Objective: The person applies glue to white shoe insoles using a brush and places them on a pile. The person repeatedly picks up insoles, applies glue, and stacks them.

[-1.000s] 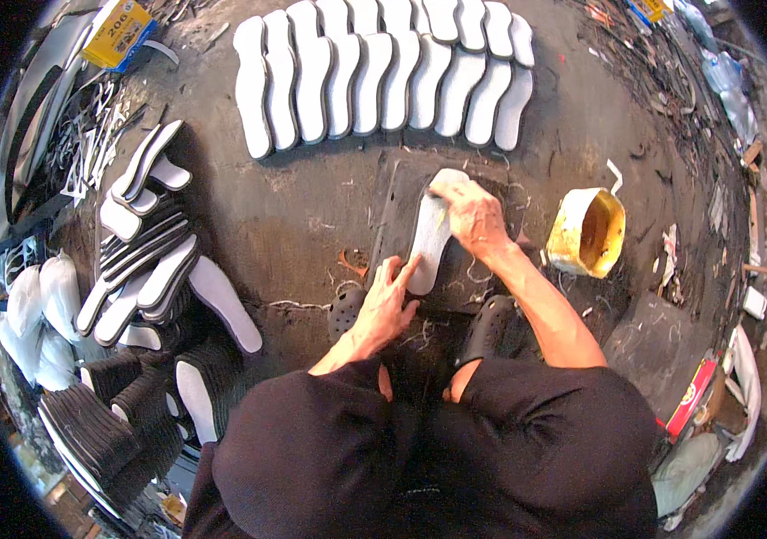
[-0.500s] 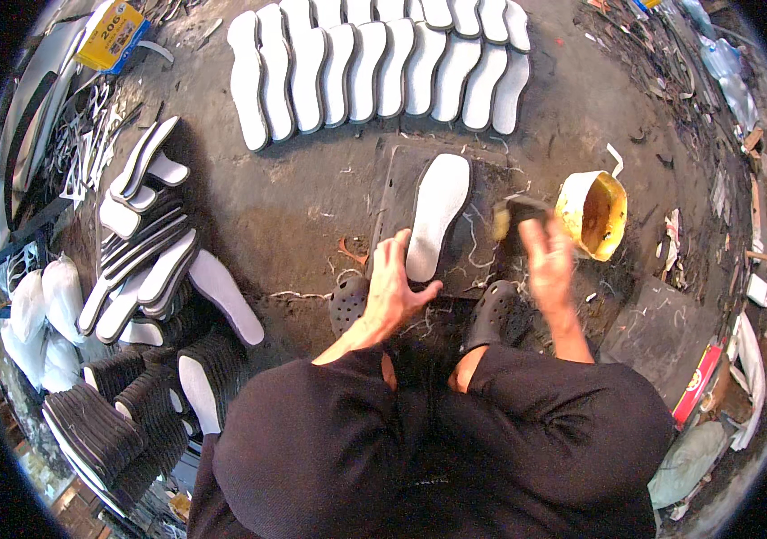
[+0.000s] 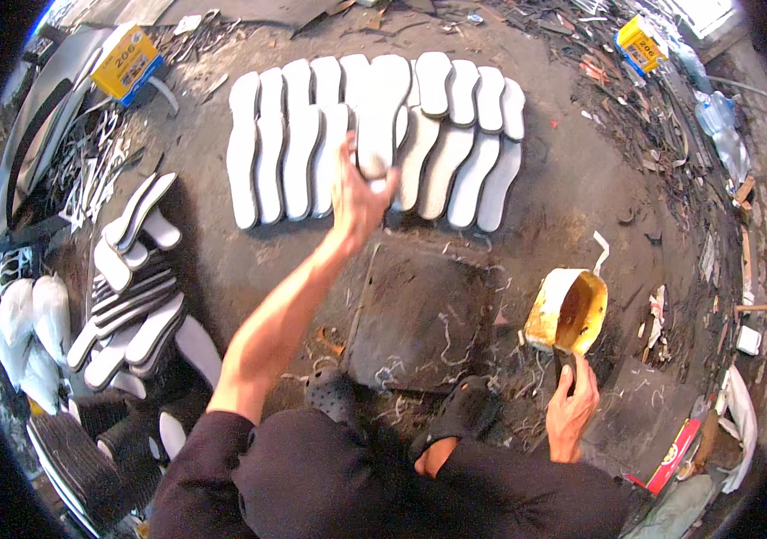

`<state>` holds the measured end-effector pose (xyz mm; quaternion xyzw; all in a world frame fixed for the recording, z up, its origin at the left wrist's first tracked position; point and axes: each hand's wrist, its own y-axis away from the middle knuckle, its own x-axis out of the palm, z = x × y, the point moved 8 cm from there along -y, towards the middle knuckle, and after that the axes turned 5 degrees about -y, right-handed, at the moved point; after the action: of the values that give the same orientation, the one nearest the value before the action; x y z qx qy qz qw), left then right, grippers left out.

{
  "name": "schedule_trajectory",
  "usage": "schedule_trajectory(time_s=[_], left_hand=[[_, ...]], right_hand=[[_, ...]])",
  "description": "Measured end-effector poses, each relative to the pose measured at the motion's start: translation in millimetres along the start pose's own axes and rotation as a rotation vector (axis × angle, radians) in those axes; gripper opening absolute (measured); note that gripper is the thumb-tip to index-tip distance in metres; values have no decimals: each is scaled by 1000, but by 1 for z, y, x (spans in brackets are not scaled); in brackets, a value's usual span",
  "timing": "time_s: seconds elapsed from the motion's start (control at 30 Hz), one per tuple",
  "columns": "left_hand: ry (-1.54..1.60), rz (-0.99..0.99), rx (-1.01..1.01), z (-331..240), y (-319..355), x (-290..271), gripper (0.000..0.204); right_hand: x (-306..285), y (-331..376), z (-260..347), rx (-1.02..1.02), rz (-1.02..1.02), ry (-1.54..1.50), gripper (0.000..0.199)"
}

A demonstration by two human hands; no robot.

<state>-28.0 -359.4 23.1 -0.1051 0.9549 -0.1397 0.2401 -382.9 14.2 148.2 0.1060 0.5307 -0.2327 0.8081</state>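
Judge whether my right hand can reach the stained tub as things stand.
Likely yes: the right hand is close beside the stained tub, with nothing seen covering it. That hand appears to hold a dark tool, so grasping the tub might first mean freeing the grip.

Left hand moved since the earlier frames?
Yes: the left hand has gone forward, from the near edge of the dark board to past its far edge, over the white insoles.

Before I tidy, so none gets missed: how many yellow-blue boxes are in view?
2: the left box at the upper left, the right box at the upper right. Others may be hidden.
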Motion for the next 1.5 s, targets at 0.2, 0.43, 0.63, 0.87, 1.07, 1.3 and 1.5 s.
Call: schedule_trajectory(time_s=[0.2, 0.43, 0.63, 0.87, 1.07, 1.3, 1.5], left_hand=[[-265, 41, -85, 36, -161, 129, 105], [-142, -117, 157, 29, -95, 90, 82], [-381, -126, -111, 78, 60, -102, 51], [-821, -617, -37, 132, 59, -412, 47], [-831, -576, -794, 213, -38, -526, 94], [-1064, 8, -763, 257, -86, -473, 132], [-1036, 131, -786, 279, -80, -468, 120]], right_hand=[[-5, -14, 9, 54, -44, -58, 34], [0, -7, -23, 151, -78, -66, 38], [13, -32, -6, 9, -46, -10, 43], [21, -48, 19, -150, -35, 102, 44], [13, -50, 36, -197, -50, 148, 45], [-8, -37, 30, -188, -130, 188, 44], [-25, -26, 10, -132, -184, 252, 44]])
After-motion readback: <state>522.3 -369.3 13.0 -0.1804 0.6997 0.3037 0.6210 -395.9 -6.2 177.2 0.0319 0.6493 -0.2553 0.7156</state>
